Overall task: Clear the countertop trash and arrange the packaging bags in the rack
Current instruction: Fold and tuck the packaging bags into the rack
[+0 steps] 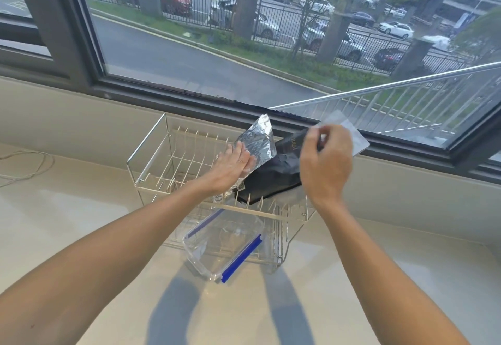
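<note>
Right hand (325, 163): fingers curled, thumb and forefinger pinching the corner of a translucent white bag (349, 133) above the rack's right end.
Left hand (230, 167): fingers straight and together, palm pressed flat on the silver foil bag (257, 141), gripping nothing.
Foil bag: crinkled, shiny, standing tilted in the rack, touching the black bag.
Black bag (273, 179): matte, flat, gold lettering near its top, leaning in the rack's upper tier between the two hands.
Rack (168, 160): thin wire, two tiers, upright prongs.
Clear container (225, 247): transparent plastic with blue clips, tipped against the rack's front.
Countertop (95, 209): pale, smooth, glossy; a cable (29, 165) lies at far left.
Room: a dark-framed window (81, 33) behind, overlooking a road, a fence and parked cars.
</note>
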